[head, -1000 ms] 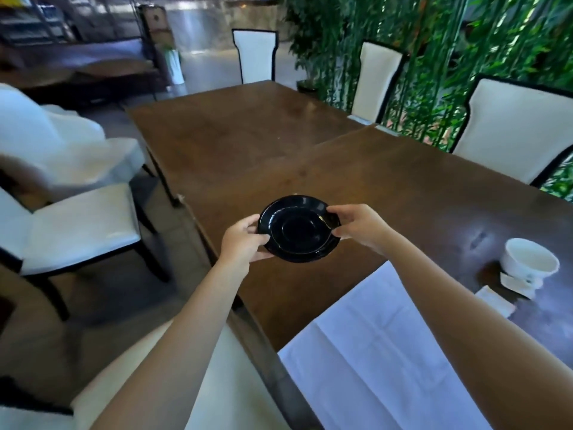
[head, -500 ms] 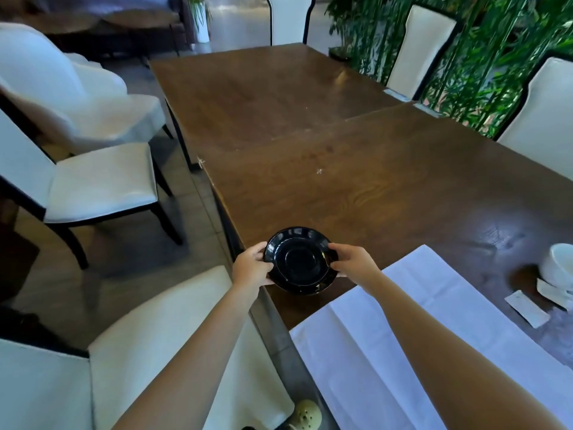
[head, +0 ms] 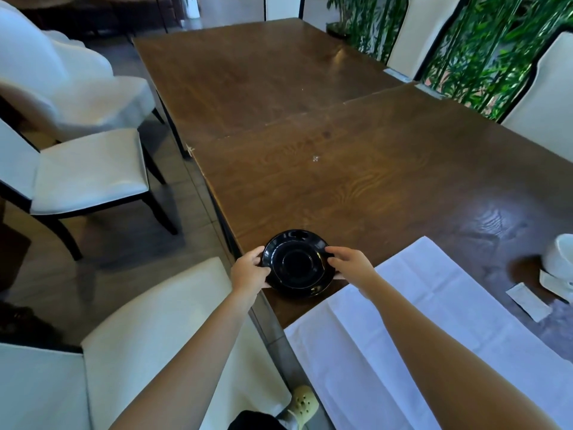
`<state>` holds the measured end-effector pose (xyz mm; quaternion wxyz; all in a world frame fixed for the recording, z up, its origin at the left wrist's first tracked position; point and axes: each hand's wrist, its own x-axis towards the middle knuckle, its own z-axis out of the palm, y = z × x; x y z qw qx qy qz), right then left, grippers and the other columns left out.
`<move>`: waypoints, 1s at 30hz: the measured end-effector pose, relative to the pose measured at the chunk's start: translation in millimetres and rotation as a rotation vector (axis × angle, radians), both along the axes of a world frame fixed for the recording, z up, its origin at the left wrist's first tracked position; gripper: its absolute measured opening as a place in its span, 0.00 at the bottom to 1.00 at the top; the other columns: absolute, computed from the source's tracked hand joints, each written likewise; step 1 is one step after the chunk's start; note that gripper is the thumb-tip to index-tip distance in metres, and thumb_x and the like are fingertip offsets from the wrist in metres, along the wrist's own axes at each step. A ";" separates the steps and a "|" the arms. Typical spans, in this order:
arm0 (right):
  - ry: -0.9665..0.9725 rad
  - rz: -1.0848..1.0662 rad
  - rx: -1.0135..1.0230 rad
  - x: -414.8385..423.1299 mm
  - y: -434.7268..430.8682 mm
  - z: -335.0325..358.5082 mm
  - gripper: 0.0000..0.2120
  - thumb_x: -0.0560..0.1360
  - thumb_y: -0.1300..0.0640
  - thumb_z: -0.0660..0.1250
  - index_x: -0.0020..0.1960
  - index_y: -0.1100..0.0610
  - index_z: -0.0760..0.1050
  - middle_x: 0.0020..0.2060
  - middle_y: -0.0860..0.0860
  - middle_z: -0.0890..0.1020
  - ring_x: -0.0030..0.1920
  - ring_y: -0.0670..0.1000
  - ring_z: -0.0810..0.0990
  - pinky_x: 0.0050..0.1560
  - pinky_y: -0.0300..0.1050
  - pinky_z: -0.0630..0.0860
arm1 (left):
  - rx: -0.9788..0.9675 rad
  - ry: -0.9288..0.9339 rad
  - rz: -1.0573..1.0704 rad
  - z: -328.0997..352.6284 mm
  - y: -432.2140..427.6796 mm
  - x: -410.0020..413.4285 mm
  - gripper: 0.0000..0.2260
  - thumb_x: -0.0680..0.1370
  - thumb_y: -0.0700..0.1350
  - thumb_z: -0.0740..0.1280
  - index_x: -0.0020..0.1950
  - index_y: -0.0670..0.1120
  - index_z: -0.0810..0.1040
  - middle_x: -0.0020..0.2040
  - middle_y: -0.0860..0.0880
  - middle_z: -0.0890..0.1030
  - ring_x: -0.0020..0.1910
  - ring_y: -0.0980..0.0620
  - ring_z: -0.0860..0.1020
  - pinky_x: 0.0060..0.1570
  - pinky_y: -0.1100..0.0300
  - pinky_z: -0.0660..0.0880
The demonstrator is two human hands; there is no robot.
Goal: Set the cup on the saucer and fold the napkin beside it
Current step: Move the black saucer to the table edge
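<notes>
Lowered, saucer [head: 296,263] now sits near table [head: 341,181] edge.

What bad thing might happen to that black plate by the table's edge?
1. The saucer sits close to the table corner, between the left hand and right hand. A nudge might tip it onto the floor.
2. The napkin hangs over the table edge; pulling it might drag the saucer.
3. The cup is far to the right, so carrying it over risks a bump.
</notes>
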<state>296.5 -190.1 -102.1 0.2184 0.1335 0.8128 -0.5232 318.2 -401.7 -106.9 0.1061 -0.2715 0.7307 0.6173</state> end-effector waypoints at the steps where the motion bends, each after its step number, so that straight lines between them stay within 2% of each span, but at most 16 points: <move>1: -0.001 -0.005 -0.001 0.0 0.1 0.1 0.18 0.78 0.63 0.60 0.67 0.57 0.71 0.59 0.56 0.79 0.54 0.51 0.78 0.48 0.40 0.78 | -0.028 0.010 -0.024 0.0 0.0 -0.1 0.26 0.74 0.28 0.63 0.70 0.46 0.69 0.67 0.40 0.72 0.61 0.39 0.75 0.48 0.44 0.81; 5: -0.004 -0.003 -0.006 -1.3 0.0 -0.1 0.17 0.78 0.62 0.60 0.67 0.57 0.71 0.60 0.56 0.78 0.54 0.50 0.76 0.47 0.39 0.76 | -0.086 0.051 -0.107 -3.1 -1.8 -0.9 0.23 0.75 0.30 0.63 0.68 0.46 0.72 0.63 0.42 0.76 0.58 0.41 0.77 0.45 0.46 0.82; 8: -0.032 0.003 -0.020 -2.9 1.2 0.1 0.17 0.79 0.62 0.59 0.67 0.55 0.71 0.61 0.56 0.78 0.55 0.50 0.76 0.51 0.42 0.76 | -0.124 0.076 -0.146 -5.1 -3.2 -2.0 0.17 0.75 0.32 0.64 0.59 0.49 0.75 0.57 0.46 0.78 0.53 0.45 0.79 0.41 0.49 0.82; 12: -0.086 0.023 -0.045 -5.5 2.9 3.5 0.18 0.79 0.62 0.60 0.68 0.54 0.70 0.64 0.56 0.75 0.62 0.55 0.75 0.59 0.50 0.75 | -0.179 -0.022 -0.204 -6.0 -5.6 -11.7 0.22 0.76 0.36 0.65 0.69 0.47 0.67 0.60 0.45 0.74 0.50 0.49 0.76 0.34 0.58 0.80; 15: -0.137 0.046 -0.057 -8.0 4.7 7.9 0.19 0.79 0.61 0.60 0.69 0.54 0.69 0.64 0.57 0.75 0.64 0.58 0.74 0.63 0.54 0.74 | -0.257 -0.075 -0.276 -2.1 -7.7 -19.3 0.23 0.76 0.38 0.64 0.71 0.45 0.65 0.55 0.47 0.75 0.46 0.48 0.76 0.40 0.55 0.81; 17: -0.176 0.047 -0.076 -9.7 7.0 13.1 0.18 0.79 0.61 0.61 0.69 0.55 0.70 0.62 0.58 0.76 0.61 0.57 0.76 0.61 0.52 0.76 | -0.376 -0.070 -0.334 3.8 -9.1 -23.2 0.24 0.77 0.41 0.63 0.72 0.44 0.63 0.50 0.49 0.77 0.41 0.49 0.77 0.46 0.52 0.80; 18: -0.192 0.049 -0.076 -10.9 8.8 16.7 0.18 0.78 0.61 0.61 0.68 0.56 0.70 0.60 0.58 0.77 0.59 0.56 0.77 0.58 0.50 0.77 | -0.464 -0.066 -0.374 8.6 -9.6 -26.0 0.24 0.77 0.42 0.63 0.72 0.44 0.63 0.53 0.48 0.78 0.40 0.51 0.77 0.46 0.52 0.78; 20: -0.212 0.065 -0.059 -13.0 15.4 24.9 0.17 0.78 0.59 0.61 0.67 0.56 0.71 0.59 0.57 0.78 0.57 0.54 0.78 0.53 0.46 0.78 | -0.635 -0.062 -0.459 22.0 -7.8 -35.4 0.23 0.77 0.45 0.62 0.72 0.45 0.63 0.66 0.44 0.72 0.49 0.49 0.78 0.46 0.55 0.73; 21: -0.218 0.073 -0.050 -13.8 20.1 29.5 0.16 0.79 0.58 0.61 0.66 0.57 0.72 0.60 0.56 0.78 0.57 0.53 0.77 0.54 0.47 0.78 | -0.693 -0.056 -0.502 29.8 -5.2 -41.7 0.23 0.78 0.46 0.61 0.72 0.46 0.63 0.70 0.43 0.68 0.53 0.48 0.77 0.46 0.56 0.73; 22: -0.224 0.077 -0.041 -14.9 25.6 33.9 0.16 0.79 0.58 0.61 0.66 0.57 0.72 0.60 0.54 0.77 0.58 0.53 0.77 0.55 0.48 0.78 | -0.731 -0.042 -0.542 37.6 -1.2 -48.6 0.22 0.78 0.47 0.61 0.72 0.46 0.64 0.71 0.43 0.66 0.52 0.48 0.77 0.44 0.56 0.73; 23: -0.229 0.078 -0.033 -15.4 32.5 38.2 0.16 0.79 0.57 0.61 0.66 0.57 0.72 0.60 0.53 0.76 0.58 0.53 0.77 0.56 0.49 0.78 | -0.756 -0.016 -0.585 45.3 4.0 -55.5 0.22 0.79 0.48 0.60 0.72 0.46 0.65 0.71 0.44 0.66 0.46 0.50 0.78 0.41 0.57 0.72; 25: -0.230 0.080 -0.007 -16.7 48.0 46.5 0.16 0.79 0.57 0.61 0.66 0.57 0.71 0.60 0.53 0.75 0.59 0.54 0.77 0.55 0.49 0.78 | -0.752 0.044 -0.685 59.5 18.4 -70.2 0.20 0.79 0.49 0.60 0.71 0.46 0.66 0.67 0.45 0.72 0.36 0.57 0.73 0.36 0.58 0.71; 26: -0.229 0.084 0.016 -17.2 56.4 50.4 0.16 0.79 0.57 0.60 0.66 0.58 0.71 0.60 0.53 0.75 0.58 0.54 0.78 0.56 0.49 0.78 | -0.720 0.057 -0.744 65.4 27.6 -77.5 0.20 0.79 0.50 0.60 0.70 0.47 0.67 0.64 0.46 0.74 0.36 0.58 0.72 0.37 0.58 0.71; 28: -0.240 0.087 0.066 -17.1 74.7 58.3 0.16 0.79 0.58 0.60 0.65 0.58 0.72 0.61 0.54 0.76 0.55 0.53 0.79 0.57 0.49 0.78 | -0.621 0.035 -0.877 74.6 49.7 -90.8 0.19 0.79 0.51 0.61 0.69 0.48 0.69 0.63 0.47 0.75 0.46 0.54 0.76 0.44 0.57 0.74; 30: -0.261 0.074 0.095 -16.4 94.3 64.9 0.16 0.79 0.58 0.60 0.65 0.58 0.72 0.62 0.55 0.77 0.55 0.53 0.80 0.58 0.50 0.78 | -0.535 -0.006 -1.005 79.5 74.8 -103.0 0.19 0.79 0.51 0.62 0.68 0.49 0.70 0.65 0.48 0.74 0.57 0.49 0.75 0.52 0.55 0.76</move>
